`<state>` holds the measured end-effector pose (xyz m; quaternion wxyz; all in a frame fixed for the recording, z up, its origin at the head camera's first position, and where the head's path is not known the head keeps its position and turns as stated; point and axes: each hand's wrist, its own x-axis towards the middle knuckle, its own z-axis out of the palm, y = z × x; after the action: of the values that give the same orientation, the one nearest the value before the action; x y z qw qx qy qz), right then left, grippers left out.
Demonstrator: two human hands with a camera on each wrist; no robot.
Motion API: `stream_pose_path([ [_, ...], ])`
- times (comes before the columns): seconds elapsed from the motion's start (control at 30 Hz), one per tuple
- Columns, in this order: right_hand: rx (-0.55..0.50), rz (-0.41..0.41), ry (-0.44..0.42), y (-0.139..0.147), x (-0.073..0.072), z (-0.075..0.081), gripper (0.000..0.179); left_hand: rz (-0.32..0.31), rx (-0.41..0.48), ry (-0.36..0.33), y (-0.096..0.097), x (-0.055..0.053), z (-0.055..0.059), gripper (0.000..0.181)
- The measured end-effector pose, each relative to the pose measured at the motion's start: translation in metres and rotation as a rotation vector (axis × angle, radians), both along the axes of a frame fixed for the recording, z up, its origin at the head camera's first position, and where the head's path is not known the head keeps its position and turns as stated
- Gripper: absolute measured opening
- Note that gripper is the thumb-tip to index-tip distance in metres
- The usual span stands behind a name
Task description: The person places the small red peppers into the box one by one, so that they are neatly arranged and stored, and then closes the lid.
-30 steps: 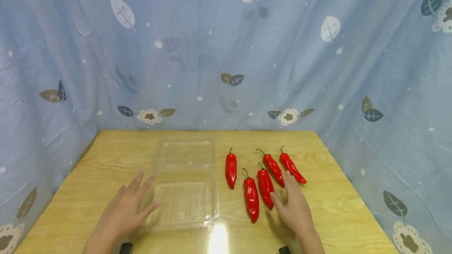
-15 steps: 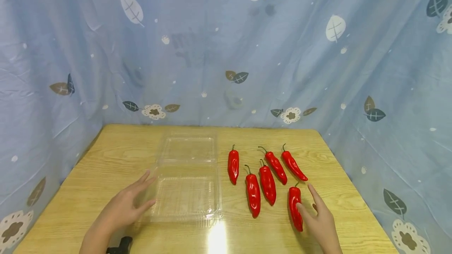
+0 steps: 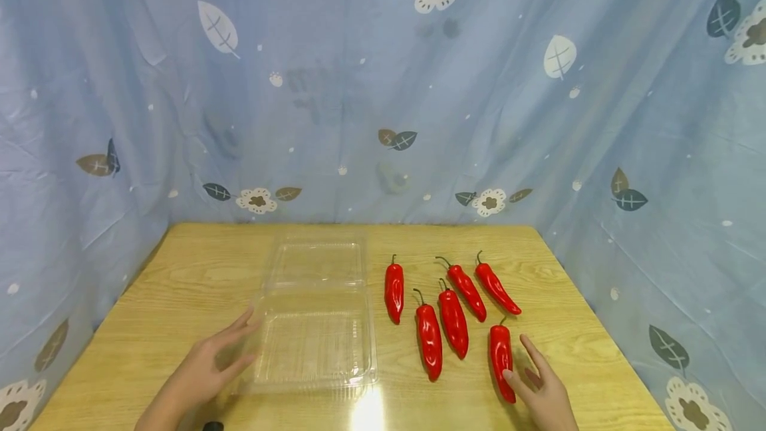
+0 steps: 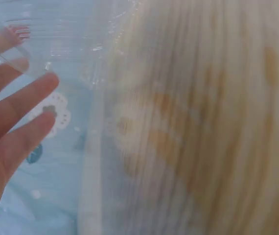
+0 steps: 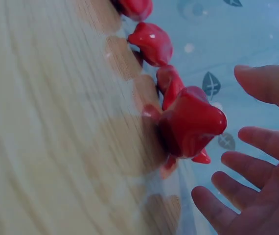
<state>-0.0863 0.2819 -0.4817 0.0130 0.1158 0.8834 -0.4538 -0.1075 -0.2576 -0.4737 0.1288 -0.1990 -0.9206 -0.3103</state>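
Observation:
My right hand (image 3: 546, 396) is spread with its thumb beside the lower part of a red chili pepper (image 3: 500, 361), which lies on the table. In the right wrist view that pepper (image 5: 191, 122) stands apart from the fingers, and nothing is in the hand (image 5: 262, 181). My left hand (image 3: 200, 366) is held with loose, straight fingers at the left edge of a clear plastic clamshell box (image 3: 372, 331). The box lies unfolded, its lid towards the back. Seen from the left wrist, some fingers show behind the clear plastic (image 4: 76, 39); whether they touch it, I cannot tell.
Several other red peppers lie right of the box, among them one pepper (image 3: 393, 292) nearest to it and one (image 3: 497, 288) far right. Blue patterned cloth (image 3: 383, 85) hangs around the back and sides of the wooden table (image 3: 203, 271).
My right hand has moved right and nearer to me, away from the other peppers. Another pepper, unseen a second ago, now lies beside it. My left hand has shifted slightly towards me.

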Motion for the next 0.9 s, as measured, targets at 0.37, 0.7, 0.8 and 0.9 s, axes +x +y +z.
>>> stream_pose_path([
  [0.37, 0.044, 0.013, -0.034, -0.007, 0.0, -0.008, 0.088, -0.07, 0.132, 0.034, -0.002, 0.0, -0.009, 0.044],
  [0.7, 0.108, 0.021, -0.045, -0.009, -0.007, -0.011, 0.092, -0.18, 0.3, 0.047, -0.005, -0.004, -0.02, 0.043],
  [0.8, 0.126, 0.022, -0.022, -0.01, -0.008, -0.013, 0.089, -0.197, 0.325, 0.046, -0.007, -0.004, -0.024, 0.043],
  [0.9, 0.139, 0.022, -0.011, -0.01, -0.01, -0.014, 0.086, -0.203, 0.332, 0.043, -0.008, -0.006, -0.027, 0.042],
])
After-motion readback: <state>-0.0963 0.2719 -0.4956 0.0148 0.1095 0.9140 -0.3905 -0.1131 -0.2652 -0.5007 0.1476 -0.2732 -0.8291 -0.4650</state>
